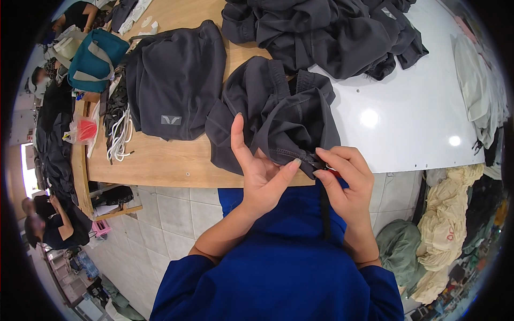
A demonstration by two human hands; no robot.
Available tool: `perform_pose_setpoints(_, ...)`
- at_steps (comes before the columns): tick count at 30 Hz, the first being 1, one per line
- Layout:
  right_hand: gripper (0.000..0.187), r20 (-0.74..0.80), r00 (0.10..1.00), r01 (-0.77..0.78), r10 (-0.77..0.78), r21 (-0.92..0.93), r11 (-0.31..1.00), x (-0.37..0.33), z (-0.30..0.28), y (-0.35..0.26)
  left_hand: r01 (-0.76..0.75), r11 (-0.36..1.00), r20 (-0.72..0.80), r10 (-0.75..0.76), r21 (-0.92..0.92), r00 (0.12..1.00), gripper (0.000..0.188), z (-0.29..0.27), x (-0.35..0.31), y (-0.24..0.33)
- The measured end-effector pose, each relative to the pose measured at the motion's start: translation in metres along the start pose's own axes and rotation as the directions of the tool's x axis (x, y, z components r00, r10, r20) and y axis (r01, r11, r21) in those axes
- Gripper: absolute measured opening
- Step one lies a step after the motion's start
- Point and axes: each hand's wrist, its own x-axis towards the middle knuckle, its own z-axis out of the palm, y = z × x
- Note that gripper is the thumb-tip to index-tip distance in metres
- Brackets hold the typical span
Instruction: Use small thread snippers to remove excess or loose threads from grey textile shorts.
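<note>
A dark grey garment (300,115) with gathered elastic edges lies bunched at the table's near edge. My left hand (262,174) has its index finger stretched up and its thumb on the garment's stitched hem. Its other fingers curl behind the cloth, partly hidden. With thumb and index finger, my right hand (348,182) pinches the end of the same hem. Something small and red (334,172) shows inside that hand; its kind is hidden. A narrow black strip (325,211) hangs below the hem, in front of my blue clothing.
A folded dark grey garment (174,80) lies left, with a larger pile of dark clothing (332,37) beyond. White cords (120,136) and a teal bag (96,61) are farther left. Cream cloth (447,214) is heaped low at right. Other people are at the far left.
</note>
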Motion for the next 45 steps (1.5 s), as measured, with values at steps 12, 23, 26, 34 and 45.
perform_pose_setpoints(12, 0.03, -0.007, 0.997, 0.076, -0.077, -0.036, 0.996, 0.001, 0.001, 0.002, -0.014, 0.996, 0.059, 0.009, 0.092, 0.998, 0.099, -0.004, -0.004, -0.003)
perform_pose_setpoints(23, 0.024, -0.052, 0.998, 0.034, -0.029, 0.081, 0.996, -0.004, 0.002, 0.007, -0.028, 0.997, 0.056, 0.024, 0.074, 0.998, 0.102, -0.002, -0.001, -0.001)
perform_pose_setpoints(26, 0.023, -0.076, 0.989, -0.104, 0.125, 0.23, 0.967, -0.008, 0.0, 0.006, -0.012, 0.999, 0.04, 0.01, 0.04, 0.999, 0.104, -0.003, 0.0, 0.0)
perform_pose_setpoints(34, 0.027, -0.059, 0.997, -0.051, 0.059, 0.122, 0.991, -0.008, 0.005, 0.006, 0.183, 0.972, -0.015, -0.187, -0.148, 0.982, 0.101, -0.004, 0.0, 0.002)
perform_pose_setpoints(45, 0.03, -0.102, 0.992, 0.069, -0.072, -0.038, 0.997, -0.009, 0.011, 0.007, 0.29, 0.912, 0.0, -0.303, -0.291, 0.953, 0.098, -0.004, -0.001, 0.006)
